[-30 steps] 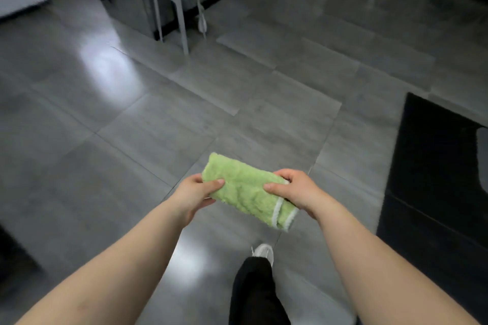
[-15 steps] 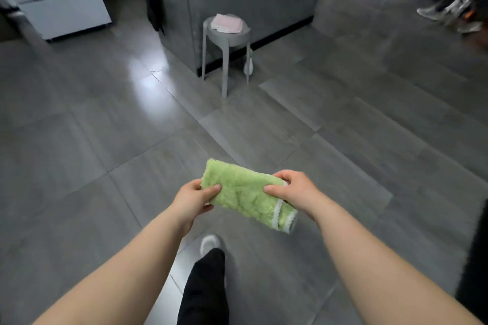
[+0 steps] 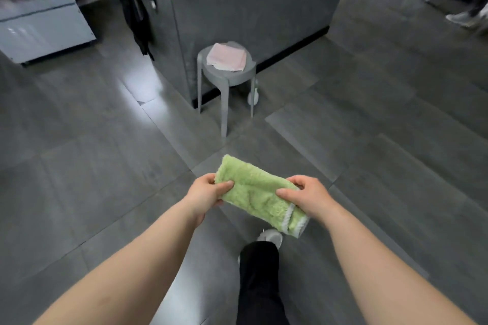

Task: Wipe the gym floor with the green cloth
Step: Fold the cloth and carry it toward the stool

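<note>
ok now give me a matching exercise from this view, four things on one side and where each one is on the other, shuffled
Things:
1 green cloth
2 pink cloth
3 stool
4 white shoe

Places:
A on the stool's seat
B beside the grey counter
C held by the left hand and the right hand
D below the black trouser leg

Pairs: 1-C, 2-A, 3-B, 4-D

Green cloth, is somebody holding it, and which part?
Yes, the green cloth is held: left hand pinches its left end, right hand grips near its white-trimmed end.
</note>
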{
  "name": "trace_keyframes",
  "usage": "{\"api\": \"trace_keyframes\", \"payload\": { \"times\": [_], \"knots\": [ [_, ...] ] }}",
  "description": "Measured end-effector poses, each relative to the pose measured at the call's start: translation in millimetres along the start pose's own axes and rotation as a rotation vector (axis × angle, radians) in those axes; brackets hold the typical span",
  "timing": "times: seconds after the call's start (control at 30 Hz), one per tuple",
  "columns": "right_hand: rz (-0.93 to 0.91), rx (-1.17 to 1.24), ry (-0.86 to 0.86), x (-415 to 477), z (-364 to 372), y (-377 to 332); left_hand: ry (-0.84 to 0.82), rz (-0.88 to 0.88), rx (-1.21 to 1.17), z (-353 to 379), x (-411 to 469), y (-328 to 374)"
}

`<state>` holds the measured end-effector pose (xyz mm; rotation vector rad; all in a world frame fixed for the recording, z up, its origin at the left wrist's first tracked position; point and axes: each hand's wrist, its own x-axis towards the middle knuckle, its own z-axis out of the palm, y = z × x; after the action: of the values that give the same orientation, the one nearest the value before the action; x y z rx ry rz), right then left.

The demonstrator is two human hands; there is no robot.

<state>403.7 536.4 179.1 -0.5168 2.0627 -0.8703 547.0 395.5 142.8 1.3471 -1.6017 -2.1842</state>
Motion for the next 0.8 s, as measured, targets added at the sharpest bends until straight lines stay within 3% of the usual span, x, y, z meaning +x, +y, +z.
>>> {"api": "trace_keyframes", "payload": {
  "times": [0.3, 0.5, 0.8],
  "knots": [
    [-0.073, -0.299, -0.177, 227.4, -107.8, -120.1, 0.134, -0.009, -0.080, 27.7, 194.5, 142.5],
    [-0.098, -0.320, -0.185, 372.1, -122.6, -193.2, 0.273, -0.026, -0.157, 4.7, 318.7, 212.2],
    [-0.045, -0.292, -0.204, 574.8, -127.3, -243.8, 0.391, -0.075, -0.128, -19.6, 506.9, 286.2]
  ]
}}
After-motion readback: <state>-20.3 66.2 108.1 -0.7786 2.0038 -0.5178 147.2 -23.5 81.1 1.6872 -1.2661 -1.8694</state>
